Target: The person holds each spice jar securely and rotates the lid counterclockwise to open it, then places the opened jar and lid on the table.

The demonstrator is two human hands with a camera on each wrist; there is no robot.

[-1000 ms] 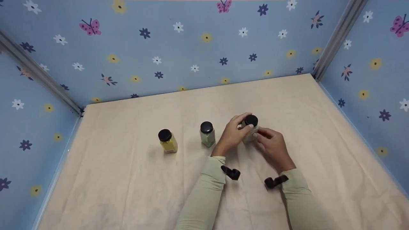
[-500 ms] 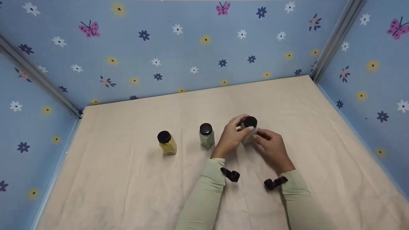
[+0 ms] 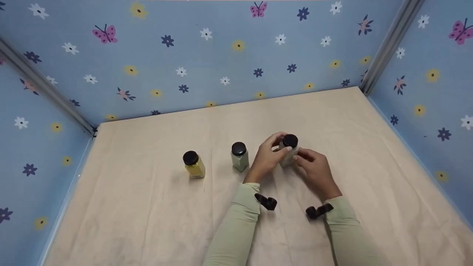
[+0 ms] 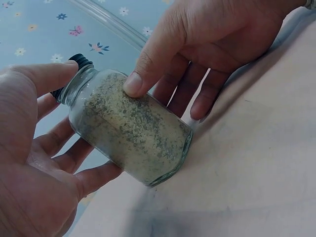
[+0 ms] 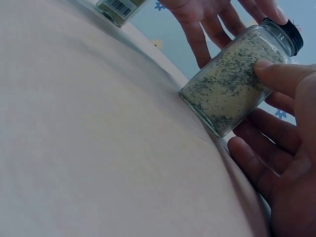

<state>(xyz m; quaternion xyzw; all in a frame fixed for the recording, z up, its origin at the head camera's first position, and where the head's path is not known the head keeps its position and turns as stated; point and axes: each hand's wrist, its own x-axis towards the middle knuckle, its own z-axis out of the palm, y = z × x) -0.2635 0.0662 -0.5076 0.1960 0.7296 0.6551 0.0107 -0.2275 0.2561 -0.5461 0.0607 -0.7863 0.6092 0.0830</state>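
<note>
Clear-glass, black-capped jar of speckled flakes (image 4: 131, 133) sits between both hands over beige cloth (image 3: 177, 221), likely rigid, slick, breakable, best held mid-body: left hand (image 3: 269, 155) grips near neck, right hand (image 3: 317, 168) pinches body.

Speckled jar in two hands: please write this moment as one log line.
left hand: grips speckled jar near cap; right hand: holds its body; cap: on; green jar, yellow jar: upright
</note>
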